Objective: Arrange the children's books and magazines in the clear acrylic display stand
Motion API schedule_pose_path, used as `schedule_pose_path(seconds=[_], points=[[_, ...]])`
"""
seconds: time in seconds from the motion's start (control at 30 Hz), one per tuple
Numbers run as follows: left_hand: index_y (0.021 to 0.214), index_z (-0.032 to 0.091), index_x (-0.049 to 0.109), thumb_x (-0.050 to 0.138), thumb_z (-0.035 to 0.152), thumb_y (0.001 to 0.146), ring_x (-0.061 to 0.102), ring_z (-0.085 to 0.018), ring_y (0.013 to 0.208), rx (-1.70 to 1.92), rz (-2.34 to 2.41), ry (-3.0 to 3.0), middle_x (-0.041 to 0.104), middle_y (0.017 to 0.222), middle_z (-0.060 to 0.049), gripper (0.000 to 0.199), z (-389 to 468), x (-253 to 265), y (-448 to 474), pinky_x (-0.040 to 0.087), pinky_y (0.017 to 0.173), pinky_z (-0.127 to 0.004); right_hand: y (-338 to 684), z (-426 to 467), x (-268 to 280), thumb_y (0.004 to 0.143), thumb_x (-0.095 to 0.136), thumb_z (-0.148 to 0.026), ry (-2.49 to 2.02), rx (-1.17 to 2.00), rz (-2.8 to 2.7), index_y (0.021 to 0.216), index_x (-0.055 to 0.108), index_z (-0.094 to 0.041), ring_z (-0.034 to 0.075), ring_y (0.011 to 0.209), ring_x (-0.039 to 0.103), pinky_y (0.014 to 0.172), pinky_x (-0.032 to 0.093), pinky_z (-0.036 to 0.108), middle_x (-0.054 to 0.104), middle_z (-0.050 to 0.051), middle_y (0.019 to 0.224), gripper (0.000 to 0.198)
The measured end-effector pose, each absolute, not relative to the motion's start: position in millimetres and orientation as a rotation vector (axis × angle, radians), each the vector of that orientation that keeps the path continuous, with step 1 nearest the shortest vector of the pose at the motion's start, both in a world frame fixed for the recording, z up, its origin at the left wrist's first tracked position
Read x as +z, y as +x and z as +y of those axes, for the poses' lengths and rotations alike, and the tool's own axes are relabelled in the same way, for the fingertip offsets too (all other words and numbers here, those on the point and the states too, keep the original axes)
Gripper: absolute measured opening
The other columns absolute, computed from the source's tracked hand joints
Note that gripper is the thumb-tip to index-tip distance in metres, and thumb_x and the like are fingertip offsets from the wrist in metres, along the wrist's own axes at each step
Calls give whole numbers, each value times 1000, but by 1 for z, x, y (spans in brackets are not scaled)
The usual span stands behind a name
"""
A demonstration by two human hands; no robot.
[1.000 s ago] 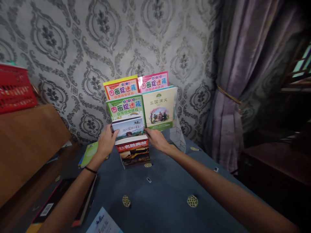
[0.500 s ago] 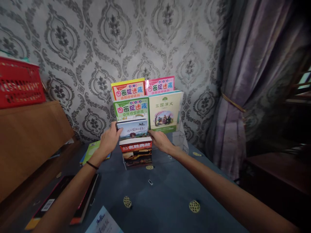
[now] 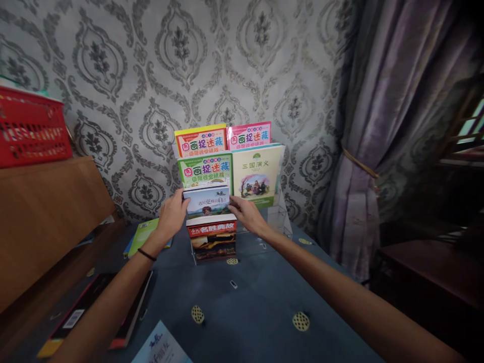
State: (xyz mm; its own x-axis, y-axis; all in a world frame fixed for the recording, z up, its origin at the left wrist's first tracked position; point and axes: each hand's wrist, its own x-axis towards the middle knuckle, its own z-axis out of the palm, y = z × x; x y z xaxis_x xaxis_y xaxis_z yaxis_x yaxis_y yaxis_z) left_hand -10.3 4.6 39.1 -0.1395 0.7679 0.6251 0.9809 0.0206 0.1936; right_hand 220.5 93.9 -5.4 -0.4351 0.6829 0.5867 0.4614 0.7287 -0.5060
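A blue-and-white book (image 3: pixel 206 204) with a landscape cover stands in a clear stepped rack (image 3: pixel 278 219). My left hand (image 3: pixel 173 212) grips its left edge, thumb on the front. At the right edge, my right hand (image 3: pixel 245 212) pinches it with closed fingers. Just in front stands a red-topped book (image 3: pixel 212 242) with a dark golden picture. Behind are a green-bordered picture book (image 3: pixel 206 169) and a cream book (image 3: pixel 257 174) with seated figures. On the top tier stand a yellow-edged book (image 3: pixel 200 139) and a pink book (image 3: pixel 249 136).
Dark books (image 3: pixel 130 312) lie at the left on the blue tablecloth (image 3: pixel 249 322), and a light blue book (image 3: pixel 162 345) at the near edge. A green book (image 3: pixel 145 234) lies by a brown box (image 3: pixel 49 217) under a red basket (image 3: pixel 34 128). A curtain (image 3: pixel 359 151) hangs right.
My right hand has moved slightly up along the right edge of the blue-and-white book. My left hand keeps its grip; the view has shifted slightly.
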Motion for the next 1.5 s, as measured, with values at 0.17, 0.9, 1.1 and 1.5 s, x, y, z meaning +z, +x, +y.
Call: schedule_pose_path(seconds=[0.17,0.9,1.1,1.5], points=[[130,14,55,52,24,96,69,-29,100,-957,-1894,-1818,73,107,-14,35,6,36,-14,51,87,-37,221,94,-7,92,56,-15,-873,324,-2115,124,66,-17,26,99,73,84,51,30,78,10,107,34],[118,20,56,57,24,90,68,-21,82,-1356,-1783,-1946,72,91,-4,29,20,22,-31,54,76,-33,223,94,-6,92,55,-14,-911,328,-2099,133,63,-14,26,99,72,87,53,33,77,13,110,42],[96,21,60,56,26,91,69,-20,86,-1264,-1846,-1931,74,93,-6,8,21,21,-31,54,77,-32,222,97,-6,91,50,-14,-854,273,-2116,126,69,-17,25,94,71,83,50,30,78,10,106,39],[89,20,56,52,23,94,69,-22,82,-970,-1908,-1884,72,87,-7,7,15,30,-23,48,76,-32,221,93,-6,91,51,-16,-907,224,-2138,118,70,-18,23,86,70,75,48,26,78,8,97,33]])
